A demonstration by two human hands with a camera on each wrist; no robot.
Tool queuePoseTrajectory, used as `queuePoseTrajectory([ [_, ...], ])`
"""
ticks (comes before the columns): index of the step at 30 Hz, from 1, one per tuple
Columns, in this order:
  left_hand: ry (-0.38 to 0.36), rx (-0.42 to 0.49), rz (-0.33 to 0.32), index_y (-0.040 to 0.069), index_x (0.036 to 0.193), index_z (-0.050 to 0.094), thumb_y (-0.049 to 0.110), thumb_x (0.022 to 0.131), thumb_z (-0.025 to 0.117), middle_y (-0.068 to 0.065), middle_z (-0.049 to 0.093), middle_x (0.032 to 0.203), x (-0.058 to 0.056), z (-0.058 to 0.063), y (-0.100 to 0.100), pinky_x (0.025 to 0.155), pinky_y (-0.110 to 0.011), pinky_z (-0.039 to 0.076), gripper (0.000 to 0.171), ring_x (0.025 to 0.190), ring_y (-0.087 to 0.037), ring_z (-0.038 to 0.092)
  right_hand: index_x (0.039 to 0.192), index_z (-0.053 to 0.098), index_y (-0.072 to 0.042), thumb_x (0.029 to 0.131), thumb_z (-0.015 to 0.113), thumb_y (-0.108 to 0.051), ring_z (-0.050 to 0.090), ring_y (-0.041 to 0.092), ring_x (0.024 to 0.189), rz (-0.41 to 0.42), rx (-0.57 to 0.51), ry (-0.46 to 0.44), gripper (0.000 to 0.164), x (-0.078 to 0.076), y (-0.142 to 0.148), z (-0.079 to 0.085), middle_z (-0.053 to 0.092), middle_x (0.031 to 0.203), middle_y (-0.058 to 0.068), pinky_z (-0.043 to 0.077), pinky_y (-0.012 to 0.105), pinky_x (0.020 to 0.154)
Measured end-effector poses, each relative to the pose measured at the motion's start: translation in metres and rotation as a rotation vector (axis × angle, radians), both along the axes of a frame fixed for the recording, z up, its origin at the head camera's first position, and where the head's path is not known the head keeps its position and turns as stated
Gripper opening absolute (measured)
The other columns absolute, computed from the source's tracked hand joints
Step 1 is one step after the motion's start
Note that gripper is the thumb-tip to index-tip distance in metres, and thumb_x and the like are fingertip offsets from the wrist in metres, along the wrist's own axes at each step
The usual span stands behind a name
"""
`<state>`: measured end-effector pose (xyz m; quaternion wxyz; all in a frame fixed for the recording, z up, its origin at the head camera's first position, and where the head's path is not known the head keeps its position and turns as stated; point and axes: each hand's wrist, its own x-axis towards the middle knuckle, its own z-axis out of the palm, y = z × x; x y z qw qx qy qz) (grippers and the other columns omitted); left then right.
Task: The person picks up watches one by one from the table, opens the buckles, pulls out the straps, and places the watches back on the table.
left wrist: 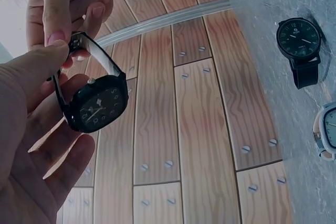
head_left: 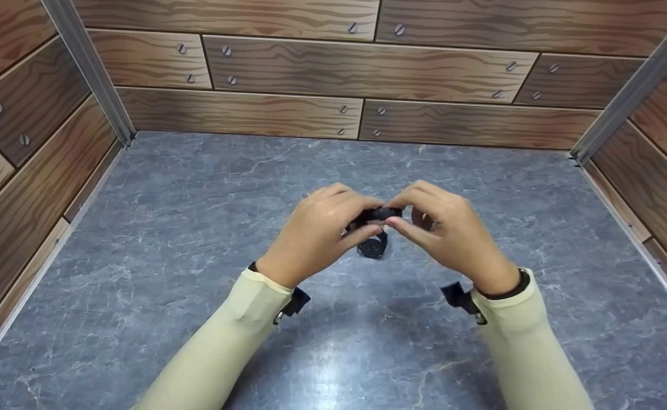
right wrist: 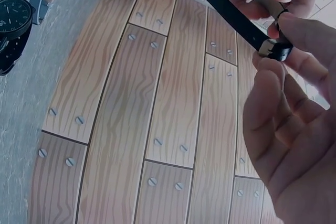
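Note:
A black wristwatch (left wrist: 100,103) with a squarish case is held up above the tabletop, its strap forming a loop. My left hand (head_left: 325,225) pinches the strap between thumb and fingers. At the buckle (right wrist: 274,49), my right hand (head_left: 447,228) pinches the strap end with its thumb and fingertips. In the head view the fingers cover much of this watch. Below the hands, a round black wristwatch (head_left: 372,246) rests on the table, its dial showing in the left wrist view.
A pale-cased watch (left wrist: 328,127) lies on the table near the round one; the hands hide it in the head view. Wood-patterned panels (head_left: 367,68) wall the grey marbled tabletop (head_left: 197,188) at the back and both sides, with metal posts (head_left: 629,85) at the corners.

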<state>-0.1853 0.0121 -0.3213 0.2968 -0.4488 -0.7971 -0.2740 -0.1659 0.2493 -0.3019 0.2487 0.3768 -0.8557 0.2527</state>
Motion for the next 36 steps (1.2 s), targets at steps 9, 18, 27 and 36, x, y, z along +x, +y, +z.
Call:
queuePoseTrajectory([
  [9, 0.016, 0.001, 0.005, 0.013, 0.113, 0.074, 0.034, 0.101, 0.066, 0.002, 0.075, 0.103, -0.0013, 0.0015, -0.001, 0.086, -0.03, 0.053, 0.026, 0.096, -0.013, 0.067, 0.106, 0.072, -0.014, 0.094, 0.078, -0.016, 0.054, 0.005, 0.071, 0.018, 0.013, -0.05, 0.014, -0.0009, -0.0005, -0.0004, 0.065, 0.093, -0.004, 0.047, 0.022, 0.061],
  [18, 0.042, -0.023, -0.016, 0.013, 0.114, 0.076, 0.027, 0.1, 0.069, 0.002, 0.075, 0.103, 0.0004, 0.0017, -0.0002, 0.09, -0.031, 0.053, 0.021, 0.098, -0.014, 0.068, 0.106, 0.071, -0.012, 0.09, 0.082, -0.013, 0.06, 0.012, 0.094, 0.051, -0.031, -0.068, 0.019, -0.0004, 0.0011, 0.0017, 0.069, 0.102, -0.003, 0.051, 0.028, 0.081],
  [27, 0.042, -0.014, -0.024, 0.013, 0.114, 0.076, 0.029, 0.1, 0.068, 0.002, 0.076, 0.105, -0.0023, 0.0016, 0.0008, 0.092, -0.032, 0.053, 0.022, 0.102, -0.015, 0.069, 0.104, 0.072, -0.013, 0.092, 0.081, -0.013, 0.063, 0.011, 0.09, 0.037, 0.019, -0.049, 0.015, -0.0012, -0.0004, -0.0001, 0.068, 0.097, -0.004, 0.054, 0.029, 0.081],
  [36, -0.022, -0.042, -0.016, 0.014, 0.118, 0.074, 0.037, 0.101, 0.065, 0.001, 0.076, 0.108, -0.0001, 0.0013, -0.002, 0.09, -0.033, 0.053, 0.031, 0.103, -0.015, 0.069, 0.103, 0.071, -0.012, 0.092, 0.08, -0.011, 0.061, 0.013, 0.086, 0.046, 0.028, 0.0, 0.014, -0.0015, -0.0027, -0.0019, 0.067, 0.095, -0.002, 0.055, 0.031, 0.076],
])
